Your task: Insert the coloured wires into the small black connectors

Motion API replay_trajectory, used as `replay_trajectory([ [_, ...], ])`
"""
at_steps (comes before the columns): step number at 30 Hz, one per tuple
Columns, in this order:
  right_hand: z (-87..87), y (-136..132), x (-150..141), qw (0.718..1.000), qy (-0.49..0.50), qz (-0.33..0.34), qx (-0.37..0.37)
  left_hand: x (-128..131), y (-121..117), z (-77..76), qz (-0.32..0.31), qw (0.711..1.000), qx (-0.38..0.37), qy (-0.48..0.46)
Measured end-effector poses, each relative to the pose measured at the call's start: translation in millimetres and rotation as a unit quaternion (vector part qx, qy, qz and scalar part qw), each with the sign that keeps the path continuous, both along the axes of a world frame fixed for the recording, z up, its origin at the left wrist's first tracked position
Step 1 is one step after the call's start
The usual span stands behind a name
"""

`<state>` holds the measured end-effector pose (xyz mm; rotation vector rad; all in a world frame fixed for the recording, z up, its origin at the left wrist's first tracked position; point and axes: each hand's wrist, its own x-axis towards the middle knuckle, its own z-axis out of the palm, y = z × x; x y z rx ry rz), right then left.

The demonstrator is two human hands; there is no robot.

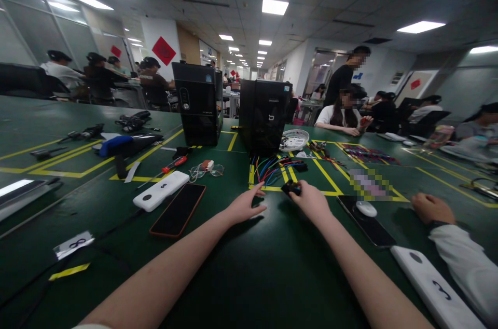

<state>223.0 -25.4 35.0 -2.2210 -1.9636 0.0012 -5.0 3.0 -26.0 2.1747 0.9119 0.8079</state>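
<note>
A bundle of jumper wires (268, 169) in red, blue, green and black lies inside a yellow-taped box on the table. My left hand (244, 206) is just in front of the wires, thumb and fingers apart, with nothing in it. Between the fingertips of my right hand (312, 203) is a small black part (290, 188) with a bit of colour on it. Its exact kind is too small to make out. The part is held low over the table, by the yellow tape line. Behind the wires stands a black computer case (268, 116).
Left are a phone (178, 210), a white power bank (161, 191), a red screwdriver (174, 164) and glasses (206, 169). A second computer case (198, 106) stands behind. Right are a white basket (294, 139), another phone (363, 225) and a co-worker's hand (432, 208).
</note>
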Motion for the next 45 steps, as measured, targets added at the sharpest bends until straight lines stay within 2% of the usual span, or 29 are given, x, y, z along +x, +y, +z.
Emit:
replay_trajectory([
  [3, 0.9, 14.2, 43.1, 0.994, -0.009, -0.104, -0.010, 0.5, -0.5, 0.9, 0.008, 1.000, 0.006, 0.021],
  [6, -9.3, 23.3, 76.0, 0.988, -0.010, -0.153, -0.025, 1.2, -1.4, 2.8, 0.011, 1.000, 0.010, 0.025],
  [10, -23.7, 26.9, 90.7, 0.985, -0.016, -0.173, -0.023, 2.0, -1.2, 2.6, 0.012, 0.999, 0.022, 0.028],
  [15, -24.1, 27.2, 99.7, 0.980, 0.004, -0.200, -0.002, 1.9, 0.6, -0.2, 0.013, 0.999, 0.018, 0.032],
  [18, -20.4, 28.3, 114.4, 0.983, 0.008, -0.179, 0.051, 1.5, 1.3, -1.2, 0.014, 0.999, 0.025, 0.034],
  [21, -19.2, 29.3, 126.6, 0.987, 0.006, -0.146, 0.065, 1.4, 1.9, -1.8, 0.014, 0.998, 0.037, 0.041],
  [31, -17.4, 25.9, 119.9, 0.991, -0.008, -0.119, 0.052, 1.1, 0.1, 1.8, 0.002, 0.995, 0.073, 0.068],
  [41, -21.5, 29.6, 117.2, 0.999, -0.037, -0.021, 0.010, 2.2, -0.5, 4.4, -0.011, 0.992, 0.101, 0.075],
  [45, -22.8, 34.5, 118.6, 1.000, -0.015, 0.003, 0.001, 2.2, 0.1, 3.8, -0.016, 0.991, 0.109, 0.075],
])
